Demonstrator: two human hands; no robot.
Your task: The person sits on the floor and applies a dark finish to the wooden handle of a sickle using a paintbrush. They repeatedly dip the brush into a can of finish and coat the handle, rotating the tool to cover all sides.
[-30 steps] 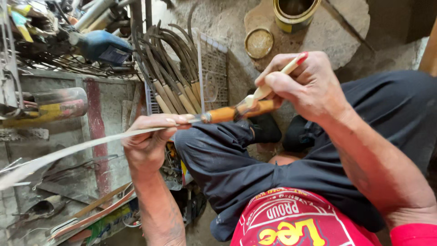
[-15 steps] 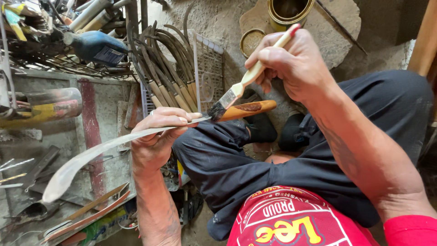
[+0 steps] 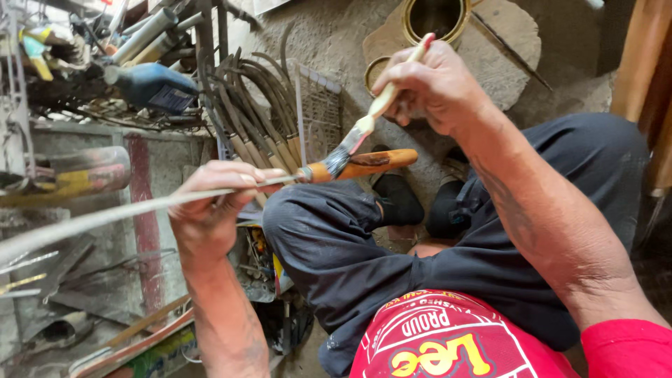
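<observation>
Cluttered workshop floor: left hand point(image 3: 210, 210) pinches a stiff, thin blade point(image 3: 105, 215) near its wooden handle point(image 3: 367, 163); right hand point(image 3: 430, 87) grips a light paintbrush point(image 3: 367, 122).

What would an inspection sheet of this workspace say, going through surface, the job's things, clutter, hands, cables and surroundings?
Surface: rough concrete floor, dusty.
Job's things: long curved blade with an orange wooden handle; paintbrush with bristles at the handle's collar.
Clutter: row of similar blades leaning upright, blue bottle, open tin, scrap metal at left.
Hands: left hand grips the blade; right hand holds the paintbrush.
Cables: nothing seen.
Surroundings: person seated, dark trousers, red shirt.
</observation>
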